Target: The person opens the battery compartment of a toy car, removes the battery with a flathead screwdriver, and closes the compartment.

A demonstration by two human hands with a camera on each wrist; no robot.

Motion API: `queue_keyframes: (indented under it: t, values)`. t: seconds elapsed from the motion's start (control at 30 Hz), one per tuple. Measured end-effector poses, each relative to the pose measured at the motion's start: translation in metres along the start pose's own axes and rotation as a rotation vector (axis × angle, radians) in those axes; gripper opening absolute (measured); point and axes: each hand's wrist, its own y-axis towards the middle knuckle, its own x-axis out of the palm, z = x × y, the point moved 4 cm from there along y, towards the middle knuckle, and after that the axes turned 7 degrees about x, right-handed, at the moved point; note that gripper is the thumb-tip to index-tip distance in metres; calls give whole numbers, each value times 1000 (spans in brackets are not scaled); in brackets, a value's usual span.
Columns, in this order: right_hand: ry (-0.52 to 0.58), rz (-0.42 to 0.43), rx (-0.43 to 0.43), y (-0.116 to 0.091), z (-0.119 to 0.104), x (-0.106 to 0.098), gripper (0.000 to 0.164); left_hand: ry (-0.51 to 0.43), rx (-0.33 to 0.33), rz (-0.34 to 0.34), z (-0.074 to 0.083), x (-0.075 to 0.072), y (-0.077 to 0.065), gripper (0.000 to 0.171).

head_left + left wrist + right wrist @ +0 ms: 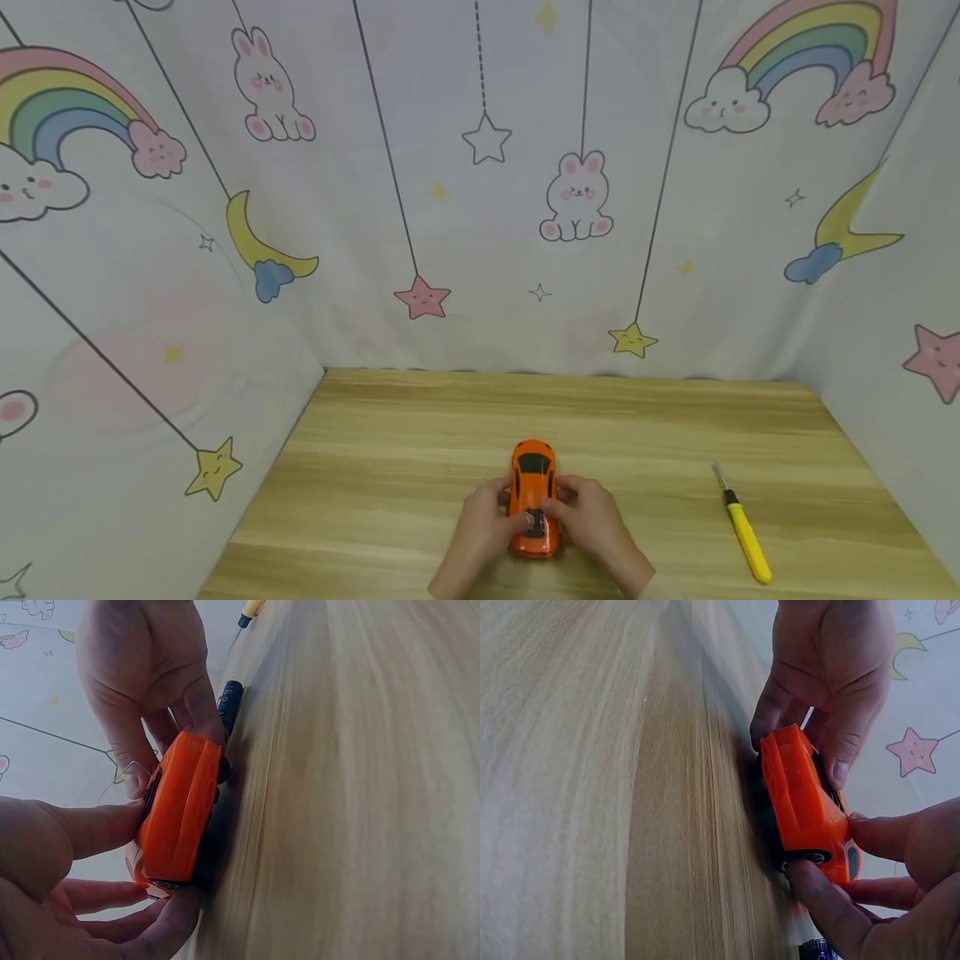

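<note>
An orange toy car (533, 479) with dark windows and a black rear panel is held between both hands, low over the wooden table. My left hand (483, 525) grips its left side, the thumb on top near the rear. From the other side my right hand (592, 515) grips it, its thumb also on the rear top. In the right wrist view the right hand's fingers curl beside a wheel of the toy car (795, 791). Whether the wheels touch the table, I cannot tell.
A tool with a yellow handle (750, 542) and a slim metal tip lies on the table (390, 467) to the right. A short black cylinder (230, 701) lies by the right hand. White printed cloth walls (487, 217) bound the back and sides.
</note>
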Motion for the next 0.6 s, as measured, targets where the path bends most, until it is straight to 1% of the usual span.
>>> queue_keyframes:
  t: [0.2, 0.3, 0.43, 0.53, 0.6]
  values:
    - [-38, 26, -3, -3, -1, -3, 42, 19, 9, 9, 0, 0, -2, 70]
    - [-64, 63, -27, -7, -1, -11, 40, 26, 13, 15, -2, -3, -3, 68]
    - [-76, 109, -64, -14, 4, -29, 36, 61, 17, 22, -5, -12, -7, 66]
    - [-102, 133, -97, -19, 12, -48, 26, 96, 32, 32, -8, -24, -11, 68]
    - [-150, 164, -148, -22, 17, -63, 18, 145, 63, 56, -9, -35, -13, 67]
